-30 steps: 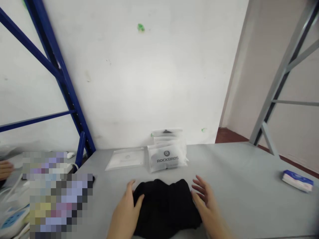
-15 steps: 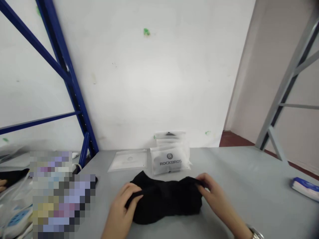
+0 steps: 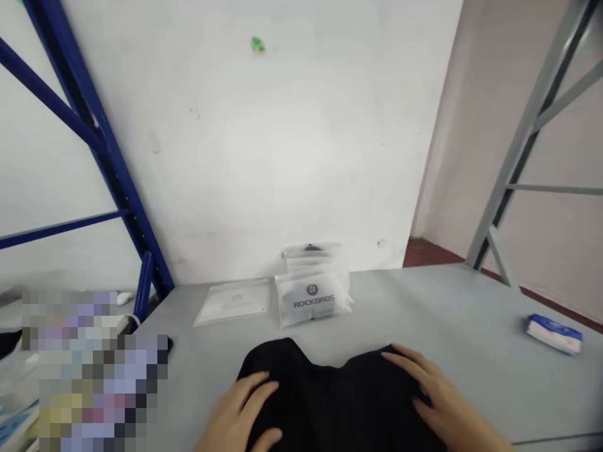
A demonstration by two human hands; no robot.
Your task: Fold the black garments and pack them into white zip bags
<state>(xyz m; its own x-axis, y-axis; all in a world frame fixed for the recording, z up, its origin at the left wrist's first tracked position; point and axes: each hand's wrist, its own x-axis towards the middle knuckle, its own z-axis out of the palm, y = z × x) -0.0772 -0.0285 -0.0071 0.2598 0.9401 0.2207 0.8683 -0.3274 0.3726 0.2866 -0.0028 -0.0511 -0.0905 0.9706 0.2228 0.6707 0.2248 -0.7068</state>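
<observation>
A black cloth item (image 3: 336, 405) lies spread at the near edge of the grey table; its lower part runs out of view, and I cannot tell its exact kind. My left hand (image 3: 242, 411) rests on its left side with the fingers apart. On the other side, my right hand (image 3: 433, 392) touches the cloth, its fingers stretched out and the thumb apart from them. Beyond the cloth stands a plump, frosted white bag (image 3: 308, 298) printed ROCKBROS, with more such bags behind it. A flat white bag (image 3: 235, 301) lies to their left.
A blue and white soft pack (image 3: 554, 333) lies on the right of the grey table (image 3: 409, 307). Blurred-out items (image 3: 108, 389) sit at the left. A blue metal frame (image 3: 117, 169) rises on the left, a grey one (image 3: 513, 163) on the right, and a white wall (image 3: 292, 138) behind.
The black cloth has gone from bunched up to spread wider and nearer to me. Both hands moved from gripping its edges to lying on it with fingers apart. The view has shifted slightly.
</observation>
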